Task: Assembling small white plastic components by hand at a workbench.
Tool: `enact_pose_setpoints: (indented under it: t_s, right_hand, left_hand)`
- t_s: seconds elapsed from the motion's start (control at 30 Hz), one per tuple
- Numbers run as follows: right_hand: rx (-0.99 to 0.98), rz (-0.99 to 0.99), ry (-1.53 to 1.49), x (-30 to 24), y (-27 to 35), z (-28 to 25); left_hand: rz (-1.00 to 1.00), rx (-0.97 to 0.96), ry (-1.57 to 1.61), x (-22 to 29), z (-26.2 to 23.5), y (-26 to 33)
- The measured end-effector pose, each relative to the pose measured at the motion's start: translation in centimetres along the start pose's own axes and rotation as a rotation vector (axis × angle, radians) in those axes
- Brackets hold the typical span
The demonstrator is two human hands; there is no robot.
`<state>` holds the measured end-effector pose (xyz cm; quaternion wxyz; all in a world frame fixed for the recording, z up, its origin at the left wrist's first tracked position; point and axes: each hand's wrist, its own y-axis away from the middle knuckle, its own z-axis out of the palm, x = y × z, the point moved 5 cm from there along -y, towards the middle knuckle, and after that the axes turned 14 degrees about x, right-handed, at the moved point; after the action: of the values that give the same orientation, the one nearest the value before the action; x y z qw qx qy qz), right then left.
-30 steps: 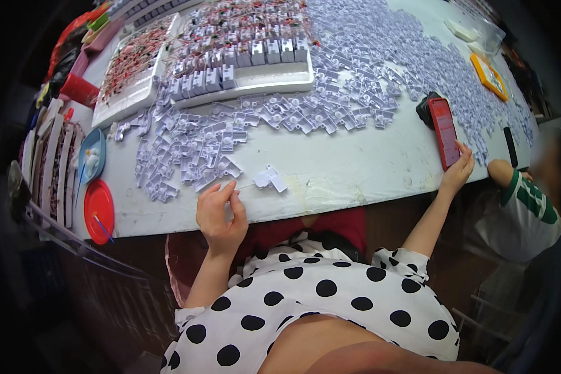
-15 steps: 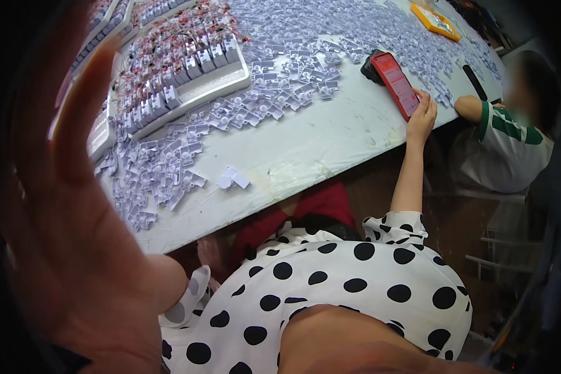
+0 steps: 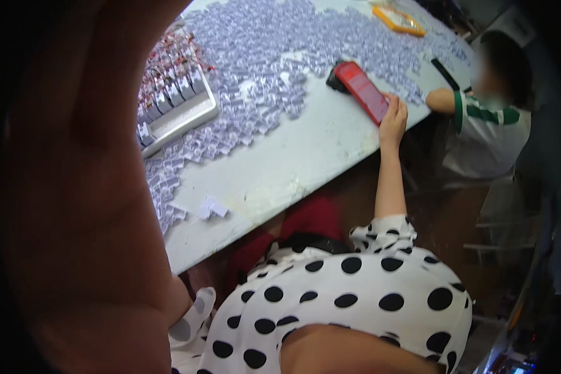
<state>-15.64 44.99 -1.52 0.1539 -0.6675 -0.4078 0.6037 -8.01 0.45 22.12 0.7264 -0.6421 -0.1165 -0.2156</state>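
**Left hand raised before the camera, right hand on the red phone**

Since the previous frame, my left hand [image 3: 75, 187] has risen further and moved closer to the lens; it now fills the whole left third of the view, blurred and dark. Half a second ago its fingers were spread and visible; now only a broad expanse of palm or wrist shows, so I cannot tell whether it is open or closed. It holds nothing that I can see.

My right hand [image 3: 393, 118] has stayed at the table's near edge. The arm extends straight forward from the polka-dot sleeve [image 3: 380, 234], elbow low, wrist slightly raised. The fingers are loosely extended, not gripping, with the fingertips touching the lower end of the red phone [image 3: 363, 91]. The phone lies tilted on a dark stand [image 3: 335, 80] on the white table [image 3: 293, 168].

Outward from the phone, a wide spread of small pale purple slips [image 3: 274, 75] covers the upper tabletop. Two or three loose slips [image 3: 212, 209] lie apart near the front edge. A white tray [image 3: 181, 112] of upright slotted pieces sits at the left, partly hidden behind my raised hand. A yellow-framed object [image 3: 399, 19] lies at the far side.

Another person in a white shirt with green stripes [image 3: 486, 134] sits at the table's right end, forearm resting on its edge.
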Motion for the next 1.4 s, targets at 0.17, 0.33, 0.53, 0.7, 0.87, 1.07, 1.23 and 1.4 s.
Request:
enact_pose_setpoints:
  t_s: [0.17, 0.33, 0.53, 0.7, 0.87, 1.07, 1.23, 1.4]
  right_hand:
    - [-0.016, -0.021, 0.025, -1.4, 0.7, -1.1]
    - [-0.009, -0.038, 0.050, 1.4, 0.9, -0.9]
    - [-0.042, -0.046, 0.045, 0.2, 0.2, -0.3]
    - [0.008, -0.054, 0.062, -0.1, -0.7, -1.1]
    - [-0.043, -0.051, 0.002, -0.8, 1.1, 0.7]
    - [0.070, -0.061, 0.044, 0.0, 0.0, -3.1]
    - [-0.040, -0.062, 0.088, -2.0, 0.6, -0.5]
    - [-0.101, -0.305, 0.128, -3.2, 1.0, -0.2]
  left_hand:
    - [0.053, 0.088, -0.062, 1.0, -3.1, 1.2]
    - [0.131, 0.159, -0.165, 0.6, -4.9, -0.2]
    - [0.009, 0.188, -0.215, 0.9, -5.2, 0.6]
    - [-0.127, 0.180, -0.126, 1.9, -4.4, 2.0]
    - [-0.099, 0.178, -0.076, 1.7, -6.6, -0.2]
    - [-0.212, 0.147, -0.236, 0.8, -1.0, 7.7]
    - [-0.299, 0.174, -0.656, -0.7, -6.2, 17.8]
    - [-0.421, 0.197, -0.799, -0.1, -9.1, 22.0]
